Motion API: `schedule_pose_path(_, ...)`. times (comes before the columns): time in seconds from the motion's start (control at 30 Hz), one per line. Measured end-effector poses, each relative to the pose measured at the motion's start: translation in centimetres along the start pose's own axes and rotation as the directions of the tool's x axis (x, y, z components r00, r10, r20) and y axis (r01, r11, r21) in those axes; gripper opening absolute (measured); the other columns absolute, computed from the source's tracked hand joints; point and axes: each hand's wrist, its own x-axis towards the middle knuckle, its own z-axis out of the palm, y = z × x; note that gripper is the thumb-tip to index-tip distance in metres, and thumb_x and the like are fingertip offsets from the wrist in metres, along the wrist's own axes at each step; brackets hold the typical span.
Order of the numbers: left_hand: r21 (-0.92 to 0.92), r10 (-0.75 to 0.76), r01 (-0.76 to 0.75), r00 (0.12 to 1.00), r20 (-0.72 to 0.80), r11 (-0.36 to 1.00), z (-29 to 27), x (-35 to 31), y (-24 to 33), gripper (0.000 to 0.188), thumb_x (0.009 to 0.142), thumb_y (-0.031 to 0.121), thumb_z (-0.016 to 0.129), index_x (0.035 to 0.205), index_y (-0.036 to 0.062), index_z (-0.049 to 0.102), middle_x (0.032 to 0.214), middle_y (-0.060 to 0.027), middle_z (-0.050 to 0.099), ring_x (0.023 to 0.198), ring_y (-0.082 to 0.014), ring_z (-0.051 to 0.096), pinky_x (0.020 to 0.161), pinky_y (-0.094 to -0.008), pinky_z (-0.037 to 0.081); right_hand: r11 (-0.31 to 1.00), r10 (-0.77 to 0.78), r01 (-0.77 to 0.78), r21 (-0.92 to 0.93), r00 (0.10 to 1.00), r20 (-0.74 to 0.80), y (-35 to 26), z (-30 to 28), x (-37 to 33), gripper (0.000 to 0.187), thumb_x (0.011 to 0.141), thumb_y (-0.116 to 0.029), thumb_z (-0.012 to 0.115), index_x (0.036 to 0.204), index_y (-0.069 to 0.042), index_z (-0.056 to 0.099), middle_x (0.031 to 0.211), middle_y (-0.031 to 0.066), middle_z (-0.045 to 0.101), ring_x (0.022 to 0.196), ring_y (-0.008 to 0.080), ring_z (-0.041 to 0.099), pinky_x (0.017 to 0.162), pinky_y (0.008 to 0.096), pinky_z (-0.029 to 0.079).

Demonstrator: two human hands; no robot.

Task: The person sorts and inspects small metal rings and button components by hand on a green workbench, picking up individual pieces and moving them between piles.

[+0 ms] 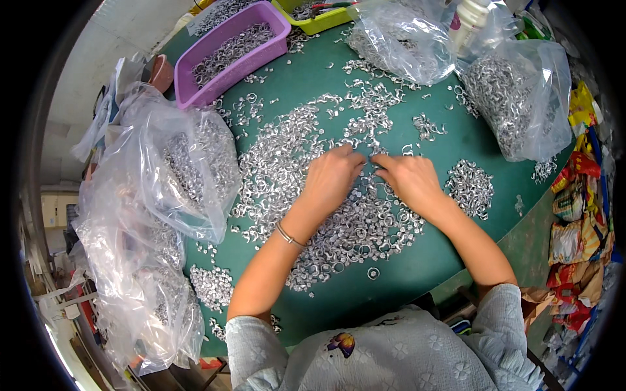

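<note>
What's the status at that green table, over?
Left hand and right hand close together, grip unclear. Small silvery metal pieces spread loose around both. Nothing visibly blocking either hand; purple basket off ahead, to the left.

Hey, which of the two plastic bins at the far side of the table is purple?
The left one: the purple bin, with silvery metal pieces inside. The other, just to its right, is the yellow-green bin.
</note>
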Motion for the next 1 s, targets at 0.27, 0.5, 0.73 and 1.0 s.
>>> schedule_pose_path(0.27, -0.856, -0.385, 0.383, 0.774, 0.503, -0.348, -3.3, -1.2, 1.2, 0.022, 0.082, 0.01, 0.054, 0.099, -0.003, 0.053, 0.08, -0.0049, 0.047, 0.068, -0.0124, 0.042, 0.054, -0.0249, 0.036, -0.007, 0.116, -0.473, 0.881, 0.875, 0.47, 1.9, -2.5, -0.4, 0.016, 0.09, -0.013, 0.052, 0.102, -0.003, 0.054, 0.062, -0.0002, 0.047, 0.048, 0.0078, 0.039, 0.04, 0.0212, 0.031)
schedule_pose_path(0.5, -0.795, -0.354, 0.322, 0.765, 0.538, -0.514, -3.5, -2.5, 1.5, 0.021, 0.086, 0.012, 0.046, 0.098, -0.004, 0.052, 0.085, -0.0085, 0.047, 0.068, -0.015, 0.041, 0.054, -0.0235, 0.036, -0.407, 0.32, -0.348, 0.844, 0.812, 0.489, 2.1, -4.2, -0.4, 0.025, 0.093, -0.024, 0.05, 0.092, 0.0, 0.054, 0.064, -0.0018, 0.041, 0.047, 0.0068, 0.031, 0.037, 0.0177, 0.025)
schedule_pose_path(0.73, -0.642, -0.552, 0.514, 0.817, 0.166, 0.569, -1.4, -1.3, 1.9, 0.018, 0.084, 0.015, 0.062, 0.09, -0.002, 0.066, 0.057, 0.0013, 0.051, 0.051, -0.0087, 0.043, 0.048, -0.0228, 0.037, 0.974, 0.226, -0.224, 0.034, 0.97, -0.089, 1.2, -0.8, 0.4, 0.023, 0.08, -0.022, 0.065, 0.095, -0.005, 0.063, 0.072, 0.0156, 0.064, 0.06, 0.0295, 0.061, 0.055, 0.0388, 0.047)
schedule_pose_path(1.0, -0.176, -0.173, 0.16, 0.983, -0.06, 0.971, 1.5, 1.1, 0.4, 0.021, 0.068, 0.011, 0.073, 0.088, 0.0049, 0.069, 0.068, -0.0108, 0.06, 0.06, -0.0262, 0.056, 0.057, -0.0356, 0.044, 0.782, 0.338, -0.336, 0.525, 0.936, 0.097, 0.9, -1.8, -0.4, 0.023, 0.082, -0.02, 0.065, 0.097, -0.003, 0.062, 0.057, 0.0044, 0.056, 0.049, 0.0194, 0.053, 0.044, 0.0334, 0.038)
